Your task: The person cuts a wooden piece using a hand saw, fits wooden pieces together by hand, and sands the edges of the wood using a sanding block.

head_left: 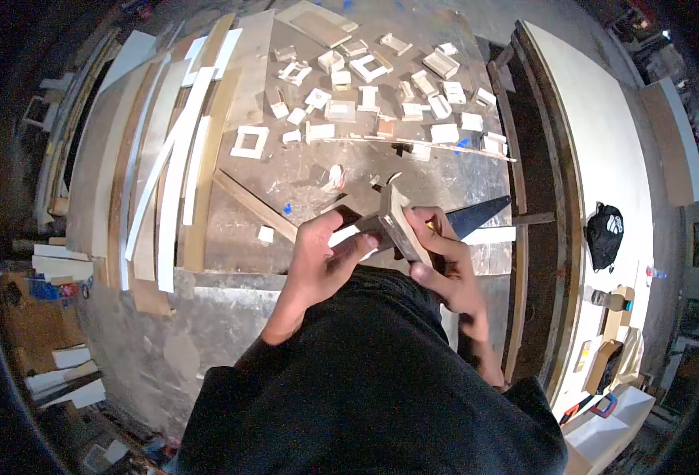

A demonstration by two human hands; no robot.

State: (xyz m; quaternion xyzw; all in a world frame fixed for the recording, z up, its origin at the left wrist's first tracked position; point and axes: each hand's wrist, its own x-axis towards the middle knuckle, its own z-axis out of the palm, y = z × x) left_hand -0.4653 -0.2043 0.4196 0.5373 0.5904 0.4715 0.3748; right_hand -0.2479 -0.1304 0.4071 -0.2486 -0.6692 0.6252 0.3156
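Near the table's front edge, my left hand (327, 252) and my right hand (443, 252) hold a small wooden piece (401, 226) between them. The piece looks made of flat parts joined at an angle. My left thumb presses on its left part, while my right fingers wrap round its right side. A saw's dark blade (480, 215) lies behind my right hand, its handle mostly hidden. Left of my left hand, a wooden strip (254, 204) lies slanted beside a small white block (265, 233).
Many small wooden frames and boxes (367, 67) cover the table's (302, 178) far part. Long boards (175, 174) lie at the left. Across a gap at the right, a pale bench (594, 142) bears a black cap (604, 236) and a white box (618, 423).
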